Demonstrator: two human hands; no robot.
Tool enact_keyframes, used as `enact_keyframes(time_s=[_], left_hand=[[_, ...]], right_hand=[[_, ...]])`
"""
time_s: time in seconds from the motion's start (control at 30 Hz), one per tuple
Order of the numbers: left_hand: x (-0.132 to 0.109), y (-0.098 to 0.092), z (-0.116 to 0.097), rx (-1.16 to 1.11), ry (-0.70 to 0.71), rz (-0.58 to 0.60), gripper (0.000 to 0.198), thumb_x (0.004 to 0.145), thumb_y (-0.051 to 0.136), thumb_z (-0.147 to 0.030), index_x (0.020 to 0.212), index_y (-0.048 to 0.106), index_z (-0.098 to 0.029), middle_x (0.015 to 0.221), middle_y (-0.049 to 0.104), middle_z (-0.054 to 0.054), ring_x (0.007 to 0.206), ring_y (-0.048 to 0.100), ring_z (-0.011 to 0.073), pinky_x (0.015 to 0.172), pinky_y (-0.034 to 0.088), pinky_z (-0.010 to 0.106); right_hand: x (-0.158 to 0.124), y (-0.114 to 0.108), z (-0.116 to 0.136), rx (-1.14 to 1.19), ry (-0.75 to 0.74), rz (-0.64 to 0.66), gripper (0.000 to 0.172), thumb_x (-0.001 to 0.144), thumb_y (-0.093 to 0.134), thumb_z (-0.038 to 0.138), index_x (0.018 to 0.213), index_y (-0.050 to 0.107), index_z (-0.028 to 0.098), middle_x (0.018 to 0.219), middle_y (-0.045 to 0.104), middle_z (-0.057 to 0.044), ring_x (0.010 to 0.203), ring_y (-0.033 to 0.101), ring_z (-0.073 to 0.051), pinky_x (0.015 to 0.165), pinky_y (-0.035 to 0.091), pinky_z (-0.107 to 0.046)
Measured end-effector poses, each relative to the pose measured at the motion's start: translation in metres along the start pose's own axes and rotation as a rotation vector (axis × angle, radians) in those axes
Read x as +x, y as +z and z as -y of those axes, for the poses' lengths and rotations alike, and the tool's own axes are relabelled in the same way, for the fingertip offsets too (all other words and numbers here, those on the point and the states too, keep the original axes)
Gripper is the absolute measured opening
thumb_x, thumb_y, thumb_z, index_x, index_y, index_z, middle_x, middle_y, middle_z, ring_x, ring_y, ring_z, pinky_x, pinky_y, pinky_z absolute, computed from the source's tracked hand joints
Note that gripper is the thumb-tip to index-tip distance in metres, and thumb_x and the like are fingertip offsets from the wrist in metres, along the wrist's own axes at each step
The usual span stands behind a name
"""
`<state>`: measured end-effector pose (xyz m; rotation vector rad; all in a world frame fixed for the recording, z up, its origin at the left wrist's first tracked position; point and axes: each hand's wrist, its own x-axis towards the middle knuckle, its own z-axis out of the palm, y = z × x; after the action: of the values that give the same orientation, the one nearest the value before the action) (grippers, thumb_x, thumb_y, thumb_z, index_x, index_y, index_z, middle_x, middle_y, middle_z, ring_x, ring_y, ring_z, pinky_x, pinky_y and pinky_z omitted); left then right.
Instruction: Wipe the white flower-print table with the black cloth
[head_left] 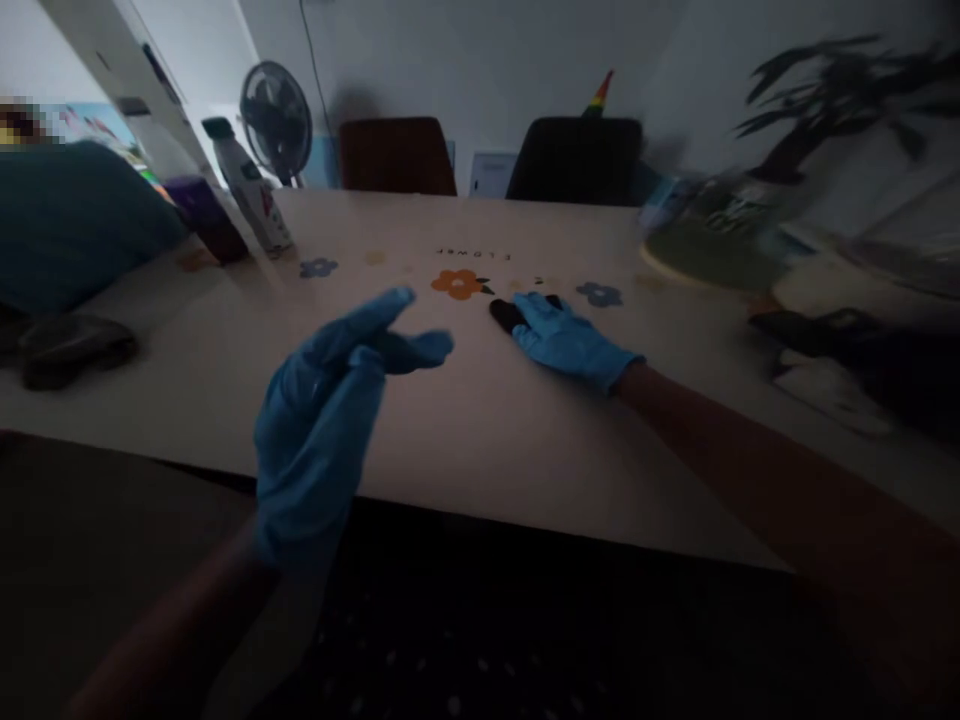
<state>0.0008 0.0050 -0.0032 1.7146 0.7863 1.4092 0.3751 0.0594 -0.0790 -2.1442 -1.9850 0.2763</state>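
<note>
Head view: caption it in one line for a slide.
Blue-gloved right hand on a dark object atop a flower-patterned table, blue-gloved left hand raised with fingers apart.

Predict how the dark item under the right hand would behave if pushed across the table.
The dark item would probably slide rather than tip or roll, since it lies low beneath the right hand. The table looks smooth, so drag may be modest. Stiffness is hard to judge, as the hand covers much of it.
</note>
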Motion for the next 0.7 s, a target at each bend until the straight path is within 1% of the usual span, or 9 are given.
enact_keyframes(time_s=[0.07, 0.13, 0.2, 0.3, 0.4, 0.47, 0.53, 0.63, 0.7], left_hand=[[0.010, -0.006, 0.014, -0.016, -0.018, -0.059, 0.025, 0.122, 0.073, -0.047, 0.130, 0.095, -0.039, 0.101, 0.090, -0.003, 0.108, 0.092, 0.0265, 0.125, 0.071, 0.053], [0.025, -0.018, 0.029, 0.052, -0.087, -0.104, 0.027, 0.119, 0.069, -0.037, 0.125, 0.095, -0.031, 0.095, 0.090, -0.002, 0.103, 0.093, 0.0251, 0.124, 0.070, 0.050], [0.046, -0.033, 0.040, 0.116, -0.118, -0.112, 0.032, 0.116, 0.062, -0.035, 0.123, 0.091, -0.025, 0.092, 0.090, 0.000, 0.101, 0.092, 0.0244, 0.120, 0.069, 0.047], [0.077, -0.053, 0.049, 0.272, -0.154, -0.058, 0.035, 0.115, 0.055, -0.035, 0.119, 0.086, -0.019, 0.090, 0.087, 0.001, 0.101, 0.091, 0.0232, 0.115, 0.068, 0.041], [0.099, -0.063, 0.061, 0.445, -0.230, 0.007, 0.036, 0.116, 0.051, -0.035, 0.114, 0.082, -0.018, 0.089, 0.084, 0.000, 0.107, 0.088, 0.0232, 0.118, 0.063, 0.039], [0.104, -0.064, 0.074, 0.501, -0.236, 0.017, 0.037, 0.115, 0.050, -0.039, 0.107, 0.080, -0.019, 0.089, 0.083, 0.001, 0.107, 0.085, 0.0242, 0.121, 0.061, 0.040], [0.104, -0.062, 0.087, 0.520, -0.242, 0.020, 0.038, 0.112, 0.052, -0.047, 0.101, 0.079, -0.022, 0.088, 0.083, 0.002, 0.101, 0.083, 0.0252, 0.115, 0.062, 0.041], [0.096, -0.058, 0.100, 0.521, -0.315, 0.016, 0.045, 0.103, 0.058, -0.065, 0.096, 0.078, -0.025, 0.081, 0.081, 0.004, 0.083, 0.079, 0.0258, 0.087, 0.065, 0.038], [0.089, -0.059, 0.103, 0.501, -0.354, -0.003, 0.058, 0.095, 0.065, -0.082, 0.090, 0.078, -0.026, 0.078, 0.080, 0.006, 0.076, 0.078, 0.0270, 0.074, 0.064, 0.037]], right_hand=[[-0.015, 0.003, 0.002, -0.032, -0.065, -0.020, 0.085, 0.124, 0.043, 0.056, 0.196, 0.047, 0.011, 0.201, 0.043, -0.023, 0.190, 0.037, -0.047, 0.159, 0.026, -0.073], [-0.030, 0.007, 0.005, -0.054, -0.145, -0.033, 0.084, 0.123, 0.040, 0.055, 0.195, 0.050, 0.011, 0.199, 0.047, -0.022, 0.189, 0.039, -0.045, 0.159, 0.025, -0.071], [-0.046, 0.011, 0.011, -0.045, -0.207, -0.030, 0.086, 0.124, 0.038, 0.057, 0.196, 0.049, 0.013, 0.199, 0.048, -0.019, 0.190, 0.039, -0.044, 0.160, 0.024, -0.071], [-0.070, 0.015, 0.019, 0.009, -0.260, -0.011, 0.086, 0.126, 0.039, 0.066, 0.199, 0.048, 0.021, 0.202, 0.045, -0.012, 0.191, 0.036, -0.045, 0.159, 0.025, -0.072], [-0.081, 0.018, 0.024, 0.028, -0.255, 0.020, 0.087, 0.126, 0.042, 0.067, 0.199, 0.049, 0.020, 0.202, 0.043, -0.012, 0.191, 0.034, -0.046, 0.160, 0.024, -0.071], [-0.077, 0.019, 0.024, 0.028, -0.238, 0.035, 0.086, 0.126, 0.043, 0.065, 0.200, 0.048, 0.020, 0.203, 0.042, -0.013, 0.191, 0.033, -0.046, 0.160, 0.023, -0.072], [-0.064, 0.018, 0.024, 0.034, -0.222, 0.039, 0.085, 0.127, 0.045, 0.065, 0.200, 0.047, 0.022, 0.203, 0.040, -0.011, 0.192, 0.032, -0.045, 0.160, 0.023, -0.072], [-0.032, 0.014, 0.023, 0.035, -0.188, 0.050, 0.084, 0.127, 0.044, 0.065, 0.200, 0.048, 0.022, 0.204, 0.040, -0.012, 0.193, 0.032, -0.043, 0.160, 0.022, -0.070], [-0.007, 0.012, 0.021, 0.021, -0.157, 0.062, 0.083, 0.127, 0.044, 0.062, 0.199, 0.049, 0.020, 0.204, 0.040, -0.014, 0.193, 0.032, -0.042, 0.161, 0.020, -0.068]])
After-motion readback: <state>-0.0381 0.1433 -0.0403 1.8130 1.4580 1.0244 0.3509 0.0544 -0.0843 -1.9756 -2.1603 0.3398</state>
